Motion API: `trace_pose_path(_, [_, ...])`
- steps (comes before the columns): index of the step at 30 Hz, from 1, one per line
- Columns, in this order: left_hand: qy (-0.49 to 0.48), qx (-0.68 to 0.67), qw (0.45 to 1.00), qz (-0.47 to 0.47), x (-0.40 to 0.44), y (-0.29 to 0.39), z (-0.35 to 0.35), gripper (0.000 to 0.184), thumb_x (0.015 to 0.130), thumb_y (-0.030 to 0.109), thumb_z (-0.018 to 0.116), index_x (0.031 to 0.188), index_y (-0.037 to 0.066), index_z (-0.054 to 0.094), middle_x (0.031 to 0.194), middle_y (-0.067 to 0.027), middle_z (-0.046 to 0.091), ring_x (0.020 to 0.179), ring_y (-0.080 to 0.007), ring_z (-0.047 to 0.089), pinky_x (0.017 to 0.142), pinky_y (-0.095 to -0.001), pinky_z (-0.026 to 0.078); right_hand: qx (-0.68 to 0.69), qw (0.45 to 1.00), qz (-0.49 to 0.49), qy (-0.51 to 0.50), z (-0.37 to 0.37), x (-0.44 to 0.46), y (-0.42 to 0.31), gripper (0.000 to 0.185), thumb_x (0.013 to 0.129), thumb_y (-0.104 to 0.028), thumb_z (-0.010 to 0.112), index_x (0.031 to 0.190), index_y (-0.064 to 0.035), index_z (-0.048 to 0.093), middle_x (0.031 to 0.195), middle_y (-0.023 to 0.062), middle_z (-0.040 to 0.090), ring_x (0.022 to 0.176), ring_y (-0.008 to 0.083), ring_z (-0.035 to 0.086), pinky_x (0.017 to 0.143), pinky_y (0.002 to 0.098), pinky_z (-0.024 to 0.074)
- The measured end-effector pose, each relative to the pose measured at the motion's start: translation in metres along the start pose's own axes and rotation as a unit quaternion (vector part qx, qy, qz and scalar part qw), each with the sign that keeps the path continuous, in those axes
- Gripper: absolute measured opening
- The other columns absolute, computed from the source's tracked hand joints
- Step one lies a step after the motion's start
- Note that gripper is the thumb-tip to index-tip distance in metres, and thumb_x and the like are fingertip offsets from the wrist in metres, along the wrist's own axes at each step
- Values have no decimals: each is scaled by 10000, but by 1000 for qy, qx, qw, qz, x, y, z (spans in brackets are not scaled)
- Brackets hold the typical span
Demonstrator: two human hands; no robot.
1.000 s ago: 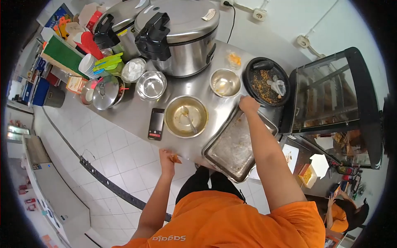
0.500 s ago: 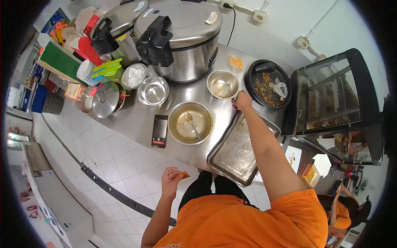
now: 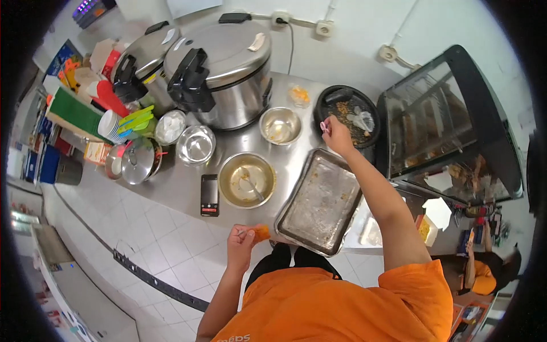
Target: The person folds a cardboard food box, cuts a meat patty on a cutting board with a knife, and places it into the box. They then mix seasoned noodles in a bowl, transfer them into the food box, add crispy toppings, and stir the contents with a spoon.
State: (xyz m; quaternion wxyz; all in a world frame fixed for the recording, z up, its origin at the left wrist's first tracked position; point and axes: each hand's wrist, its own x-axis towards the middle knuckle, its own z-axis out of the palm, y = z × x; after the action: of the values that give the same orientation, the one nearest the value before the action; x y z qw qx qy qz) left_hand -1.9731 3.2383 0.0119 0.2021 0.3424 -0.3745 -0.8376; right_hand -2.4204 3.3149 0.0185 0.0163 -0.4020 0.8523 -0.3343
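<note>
My left hand (image 3: 240,246) is closed on an orange-brown piece of food (image 3: 261,233), held low in front of the counter's edge. A thin pale thing shows between its fingers, too small to name. Over the edge of a round black pan (image 3: 373,141), my right hand (image 3: 338,137) is closed in a pinch. From its fingertips pokes a small pinkish-white thing (image 3: 324,125) whose kind I cannot make out. In the pan lie brown crumbs (image 3: 358,135) and a crumpled clear plastic bag (image 3: 362,119). Below my right forearm rests a stained metal tray (image 3: 322,196).
A steel bowl with a spoon (image 3: 231,196), two smaller bowls (image 3: 280,125) and a phone (image 3: 209,195) are on the counter. Large steel cookers (image 3: 239,91) stand behind. A glass display case (image 3: 427,119) is at right. Another person (image 3: 484,276) stands far right.
My right hand has moved from beside the small bowl to the black pan's edge. My left hand still holds the food, now turned to show more of it. The camera view has shifted.
</note>
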Motion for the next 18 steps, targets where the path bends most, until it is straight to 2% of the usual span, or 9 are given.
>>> trace_pose_path(1, [-12, -1, 1000, 4, 2, 1, 8, 155, 976, 74, 584, 1116, 15, 554, 1145, -143, 662, 1011, -216, 657, 881, -373, 570, 15, 998, 27, 46, -5, -5, 6, 228, 807, -39, 652, 1011, -49, 550, 828, 149, 673, 712, 297, 669, 647, 385, 531])
trace_pose_path(2, [-20, -4, 1000, 8, 7, 2, 16, 141, 976, 75, 584, 1103, 18, 559, 1146, -137, 660, 1007, -212, 655, 870, -379, 575, 139, 981, 126, 39, -19, -14, 9, 214, 818, -38, 650, 1010, -48, 556, 832, 135, 679, 716, 262, 671, 632, 355, 530])
trace_pose_path(4, [-22, -2, 1000, -1, 15, 10, 38, 119, 978, 82, 583, 1081, 25, 571, 1135, -120, 656, 996, -202, 650, 840, -387, 585, 376, 870, 319, 14, -56, -46, -11, 185, 838, -36, 646, 1006, -45, 570, 842, 107, 691, 725, 193, 675, 601, 297, 528])
trace_pose_path(5, [-21, 1, 1000, -14, 19, 12, 51, 110, 980, 88, 582, 1072, 29, 578, 1123, -110, 654, 989, -195, 647, 820, -389, 592, 438, 828, 349, -25, -72, -69, -15, 145, 888, -28, 612, 1029, -29, 579, 904, 86, 691, 759, 142, 671, 602, 250, 555])
trace_pose_path(10, [-164, -57, 983, -66, 43, 3, 115, 136, 983, 126, 585, 1104, 72, 555, 1077, -81, 624, 1018, -227, 644, 823, -441, 576, 614, 686, 389, 10, -114, -211, -66, 248, 948, -21, 586, 1179, -93, 528, 1010, 150, 673, 924, 257, 710, 706, 341, 634])
trace_pose_path(12, [-205, -53, 972, -100, 47, -2, 146, 114, 979, 106, 579, 1085, 79, 546, 1074, -74, 621, 1025, -224, 640, 825, -440, 572, 682, 656, 324, 17, -121, -258, -80, 69, 947, -28, 586, 1014, -40, 595, 1011, 179, 684, 954, 300, 700, 787, 380, 608])
trace_pose_path(14, [-251, -50, 958, -128, 46, -10, 171, 93, 975, 80, 569, 1061, 90, 536, 1088, -72, 620, 1033, -221, 636, 823, -435, 568, 657, 677, 332, 23, -137, -290, -91, 99, 960, -64, 570, 885, -11, 606, 970, 162, 696, 909, 272, 700, 817, 364, 566])
trace_pose_path(16, [-270, -37, 952, -141, 40, -21, 196, 64, 973, 41, 561, 1006, 93, 543, 1025, -67, 637, 947, -185, 644, 790, -425, 578, 511, 799, 316, 23, -135, -330, -68, 187, 974, -101, 533, 876, 23, 634, 1006, 167, 702, 888, 232, 671, 836, 341, 536])
trace_pose_path(18, [-321, -29, 936, -142, 37, -34, 220, 61, 975, 50, 564, 1013, 97, 553, 1029, -60, 638, 944, -181, 641, 804, -431, 573, 507, 812, 288, 36, -154, -351, -72, 65, 914, -41, 608, 959, -7, 642, 949, 117, 685, 894, 176, 650, 826, 316, 516])
